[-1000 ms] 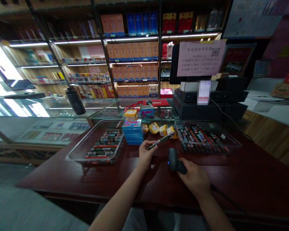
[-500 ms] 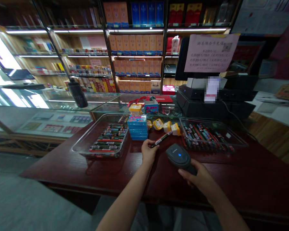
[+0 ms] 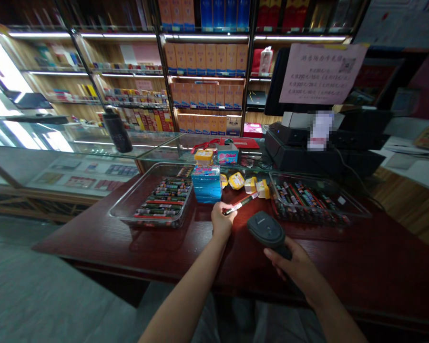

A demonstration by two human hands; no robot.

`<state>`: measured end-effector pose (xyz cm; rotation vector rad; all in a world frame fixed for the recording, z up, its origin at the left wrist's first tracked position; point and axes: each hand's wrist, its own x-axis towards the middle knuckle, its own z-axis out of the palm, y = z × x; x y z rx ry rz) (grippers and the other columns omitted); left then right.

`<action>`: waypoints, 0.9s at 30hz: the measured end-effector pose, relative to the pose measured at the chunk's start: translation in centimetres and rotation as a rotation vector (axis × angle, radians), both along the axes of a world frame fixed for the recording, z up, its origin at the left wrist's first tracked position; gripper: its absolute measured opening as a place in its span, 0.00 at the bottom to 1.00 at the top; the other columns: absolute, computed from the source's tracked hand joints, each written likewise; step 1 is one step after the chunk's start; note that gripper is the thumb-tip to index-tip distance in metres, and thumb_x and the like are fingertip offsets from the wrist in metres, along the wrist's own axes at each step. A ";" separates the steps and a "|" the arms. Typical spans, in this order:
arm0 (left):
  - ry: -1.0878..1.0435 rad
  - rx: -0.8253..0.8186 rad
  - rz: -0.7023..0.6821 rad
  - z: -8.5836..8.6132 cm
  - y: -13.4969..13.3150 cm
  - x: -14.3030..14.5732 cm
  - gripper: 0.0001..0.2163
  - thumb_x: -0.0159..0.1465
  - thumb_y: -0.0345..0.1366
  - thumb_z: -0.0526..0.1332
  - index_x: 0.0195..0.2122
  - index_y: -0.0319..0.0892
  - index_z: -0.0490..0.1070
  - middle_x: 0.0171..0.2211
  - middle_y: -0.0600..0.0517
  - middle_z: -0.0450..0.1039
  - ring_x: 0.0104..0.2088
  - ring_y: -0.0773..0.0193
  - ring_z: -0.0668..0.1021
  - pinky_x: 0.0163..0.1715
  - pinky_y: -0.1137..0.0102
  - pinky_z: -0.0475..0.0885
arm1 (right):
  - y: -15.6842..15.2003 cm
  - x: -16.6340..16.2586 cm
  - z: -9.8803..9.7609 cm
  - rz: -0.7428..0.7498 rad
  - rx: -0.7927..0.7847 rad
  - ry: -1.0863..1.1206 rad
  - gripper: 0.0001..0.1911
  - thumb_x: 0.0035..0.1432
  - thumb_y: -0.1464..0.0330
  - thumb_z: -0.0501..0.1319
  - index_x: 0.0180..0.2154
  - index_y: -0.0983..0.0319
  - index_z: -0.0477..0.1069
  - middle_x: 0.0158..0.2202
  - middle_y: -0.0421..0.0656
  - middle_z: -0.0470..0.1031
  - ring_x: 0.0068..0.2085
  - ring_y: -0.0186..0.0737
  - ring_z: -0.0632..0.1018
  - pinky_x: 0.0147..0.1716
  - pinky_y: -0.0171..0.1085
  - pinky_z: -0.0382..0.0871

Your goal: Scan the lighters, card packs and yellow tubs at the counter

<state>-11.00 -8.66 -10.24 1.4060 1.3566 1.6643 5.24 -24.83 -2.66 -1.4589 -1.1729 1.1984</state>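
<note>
My left hand (image 3: pixel 223 220) pinches one end of a slim dark wrapped stick (image 3: pixel 242 203) with red and white print. Bright light falls across the stick, which slants up to the right toward some yellow-and-white tubs (image 3: pixel 262 188). In my right hand (image 3: pixel 293 259) is a dark grey barcode scanner (image 3: pixel 266 228), its fingers wrapped round the handle and its head turned toward the stick. A stack of blue packs (image 3: pixel 206 185) stands just beyond my left hand. Clear trays of similar sticks lie on both sides, a left tray (image 3: pixel 126 196) and a right tray (image 3: pixel 357 209).
Behind the table (image 3: pixel 93 247) runs a glass counter (image 3: pixel 157 151) with a black bottle (image 3: pixel 117 131) on it. A monitor with a pink paper sign (image 3: pixel 321 74) stands at the back right. Shelves of boxes (image 3: pixel 205 59) line the wall.
The stick is now brightly lit, and the blue light on top of the scanner has gone out. Both hands keep nearly the same place; the view has tilted slightly.
</note>
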 end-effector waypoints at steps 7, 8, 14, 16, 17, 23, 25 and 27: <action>0.014 0.057 0.007 -0.3 0.2 0.0 0.08 0.45 0.28 0.66 0.26 0.39 0.69 0.29 0.53 0.72 0.32 0.65 0.74 0.34 0.70 0.68 | 0.0 -0.1 0.0 0.001 0.001 -0.005 0.23 0.45 0.54 0.64 0.41 0.61 0.68 0.17 0.31 0.63 0.16 0.28 0.63 0.15 0.29 0.56; 0.003 0.055 0.007 -0.2 0.2 0.0 0.08 0.44 0.27 0.66 0.26 0.39 0.69 0.29 0.53 0.71 0.32 0.65 0.74 0.35 0.70 0.68 | -0.1 -0.1 0.0 0.001 0.005 -0.010 0.23 0.45 0.54 0.64 0.41 0.61 0.68 0.17 0.31 0.63 0.16 0.28 0.63 0.15 0.29 0.56; -0.061 0.014 0.002 0.1 0.0 0.1 0.10 0.43 0.24 0.65 0.26 0.40 0.70 0.29 0.54 0.71 0.32 0.66 0.73 0.36 0.70 0.67 | 0.1 0.3 0.7 0.046 0.087 -0.199 0.22 0.48 0.54 0.62 0.42 0.60 0.69 0.22 0.35 0.70 0.21 0.33 0.70 0.21 0.33 0.64; -0.076 0.015 0.008 0.2 -0.1 0.1 0.10 0.43 0.25 0.65 0.26 0.40 0.70 0.29 0.54 0.71 0.33 0.65 0.73 0.37 0.70 0.67 | 0.5 0.6 0.9 0.054 0.191 -0.424 0.19 0.49 0.56 0.62 0.41 0.59 0.70 0.32 0.40 0.77 0.32 0.39 0.77 0.31 0.36 0.68; -0.085 0.018 0.011 0.2 -0.1 0.1 0.09 0.43 0.25 0.65 0.26 0.40 0.70 0.29 0.54 0.71 0.33 0.65 0.73 0.37 0.70 0.67 | 0.8 0.8 0.9 0.042 0.227 -0.566 0.18 0.50 0.56 0.62 0.41 0.58 0.71 0.36 0.42 0.78 0.37 0.42 0.78 0.35 0.37 0.68; -0.201 0.041 -0.013 0.8 -0.4 0.0 0.09 0.45 0.29 0.66 0.28 0.40 0.70 0.29 0.54 0.72 0.31 0.66 0.74 0.36 0.70 0.67 | 3.5 2.4 -2.3 -0.053 0.337 -1.243 0.19 0.59 0.61 0.55 0.51 0.58 0.67 0.42 0.45 0.78 0.39 0.45 0.78 0.33 0.40 0.67; -0.240 0.061 -0.027 1.2 -0.7 0.0 0.09 0.46 0.30 0.67 0.29 0.40 0.70 0.29 0.54 0.72 0.31 0.66 0.74 0.35 0.70 0.68 | 4.1 2.8 -3.5 -0.093 0.349 -1.310 0.20 0.60 0.61 0.54 0.52 0.59 0.66 0.42 0.45 0.78 0.39 0.45 0.78 0.33 0.40 0.67; -0.269 0.099 -0.046 1.8 -1.2 0.0 0.09 0.48 0.31 0.67 0.30 0.40 0.70 0.30 0.53 0.73 0.32 0.65 0.75 0.36 0.70 0.69 | 4.4 3.1 -4.4 -0.125 0.354 -1.321 0.20 0.60 0.61 0.54 0.52 0.57 0.66 0.42 0.44 0.78 0.39 0.44 0.78 0.33 0.39 0.67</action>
